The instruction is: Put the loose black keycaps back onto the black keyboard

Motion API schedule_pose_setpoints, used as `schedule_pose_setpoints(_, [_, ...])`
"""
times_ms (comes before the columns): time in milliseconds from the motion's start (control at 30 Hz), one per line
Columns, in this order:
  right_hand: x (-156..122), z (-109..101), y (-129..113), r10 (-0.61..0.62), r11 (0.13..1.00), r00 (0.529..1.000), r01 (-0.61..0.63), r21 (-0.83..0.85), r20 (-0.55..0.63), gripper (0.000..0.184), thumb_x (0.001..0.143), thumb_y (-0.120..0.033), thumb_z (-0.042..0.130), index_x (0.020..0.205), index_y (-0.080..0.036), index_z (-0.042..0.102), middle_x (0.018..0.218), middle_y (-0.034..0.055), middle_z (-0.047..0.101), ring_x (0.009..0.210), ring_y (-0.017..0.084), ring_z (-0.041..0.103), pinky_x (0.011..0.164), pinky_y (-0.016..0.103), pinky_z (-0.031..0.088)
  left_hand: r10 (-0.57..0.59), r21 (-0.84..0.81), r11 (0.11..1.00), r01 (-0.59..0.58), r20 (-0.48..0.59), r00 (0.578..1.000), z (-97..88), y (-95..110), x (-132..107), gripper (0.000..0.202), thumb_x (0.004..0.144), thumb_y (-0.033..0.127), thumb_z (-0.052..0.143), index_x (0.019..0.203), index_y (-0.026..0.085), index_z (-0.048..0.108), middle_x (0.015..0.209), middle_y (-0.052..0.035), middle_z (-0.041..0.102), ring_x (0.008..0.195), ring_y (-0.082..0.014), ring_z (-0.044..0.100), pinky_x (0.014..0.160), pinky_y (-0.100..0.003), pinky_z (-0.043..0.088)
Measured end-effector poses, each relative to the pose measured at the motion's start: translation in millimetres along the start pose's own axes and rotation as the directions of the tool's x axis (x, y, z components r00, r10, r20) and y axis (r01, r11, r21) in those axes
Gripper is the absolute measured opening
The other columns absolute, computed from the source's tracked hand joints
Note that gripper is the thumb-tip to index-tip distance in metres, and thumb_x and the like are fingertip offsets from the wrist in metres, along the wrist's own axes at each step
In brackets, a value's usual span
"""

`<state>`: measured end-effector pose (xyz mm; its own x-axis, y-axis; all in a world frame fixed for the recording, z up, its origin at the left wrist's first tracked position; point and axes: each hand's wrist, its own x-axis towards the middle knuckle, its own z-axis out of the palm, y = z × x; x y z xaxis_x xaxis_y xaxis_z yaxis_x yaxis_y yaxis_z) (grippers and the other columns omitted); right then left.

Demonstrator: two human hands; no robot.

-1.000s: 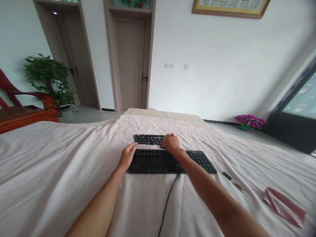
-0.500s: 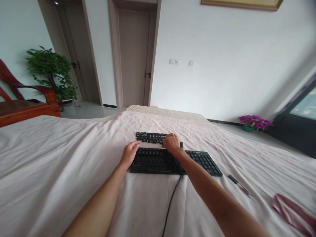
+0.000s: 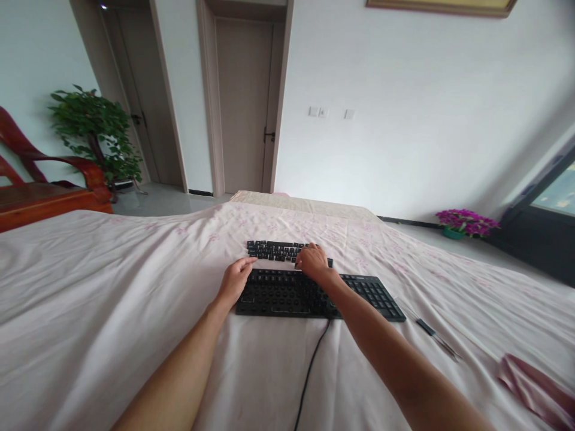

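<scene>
A black keyboard lies on the cloth, its left and middle part mostly stripped of keycaps and its number pad still covered. Just beyond it, black loose keycaps are laid out in rows. My left hand is at the keyboard's upper left corner, fingers pressed together, tips near the left end of the bottom keycap row. Over the right part of those rows is my right hand, fingers curled down among the keycaps. Whatever either hand holds is too small or hidden to make out.
A black cable runs from the keyboard towards me. To the right lie a wire puller with a dark handle and a pink cloth. The pale tablecloth is wrinkled. A wooden chair stands left.
Little differs. My right hand's fingers have shifted slightly over the keycaps, while my left hand stays in place.
</scene>
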<state>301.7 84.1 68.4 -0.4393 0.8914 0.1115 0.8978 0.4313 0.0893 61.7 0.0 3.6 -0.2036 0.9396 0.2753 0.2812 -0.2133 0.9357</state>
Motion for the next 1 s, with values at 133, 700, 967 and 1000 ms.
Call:
schedule_pose_setpoints(133, [-2,4,1,0.018,0.999,1.0,-0.018,0.045,-0.004,0.013,0.077,-0.032,0.067,0.085,-0.03,0.078,0.091,0.0024,0.073,0.103,0.023,0.053,0.082,0.03,0.035,-0.017,0.037,0.999,0.017,-0.003,1.0,-0.2,5,-2,0.036,0.084,0.034,0.052,0.111,0.017,0.07,0.113,-0.0082,0.071,0.108,-0.0239,0.064,0.101,-0.038,0.043])
schedule_pose_setpoints(700, [-3,-1,-2,-0.035,0.999,0.999,0.035,0.033,-0.025,0.013,0.076,-0.028,0.069,0.085,-0.029,0.078,0.092,0.0024,0.074,0.101,0.022,0.055,0.081,0.028,0.036,-0.015,0.038,0.999,0.015,0.001,1.0,-0.9,9,-3,0.035,0.083,0.033,0.052,0.109,0.018,0.07,0.111,-0.0076,0.072,0.102,-0.0227,0.066,0.098,-0.036,0.045])
schedule_pose_setpoints(967, [-13,-10,3,-0.003,0.99,0.998,0.013,0.144,-0.069,0.015,0.077,-0.031,0.069,0.09,-0.031,0.077,0.094,-0.0013,0.074,0.103,0.022,0.054,0.084,0.028,0.036,-0.013,0.046,0.999,0.013,-0.014,1.0,-0.1,5,-2,0.035,0.083,0.033,0.052,0.109,0.019,0.071,0.111,-0.0063,0.072,0.102,-0.0226,0.065,0.097,-0.036,0.045])
schedule_pose_setpoints(1000, [-18,-12,6,0.013,0.984,0.996,0.003,0.181,-0.084,0.016,0.077,-0.032,0.069,0.091,-0.032,0.077,0.095,-0.0021,0.074,0.103,0.021,0.054,0.083,0.028,0.037,-0.015,0.044,0.999,0.015,-0.015,1.0,0.1,4,-2,0.035,0.083,0.033,0.052,0.109,0.019,0.071,0.11,-0.0064,0.072,0.101,-0.0227,0.066,0.097,-0.036,0.045])
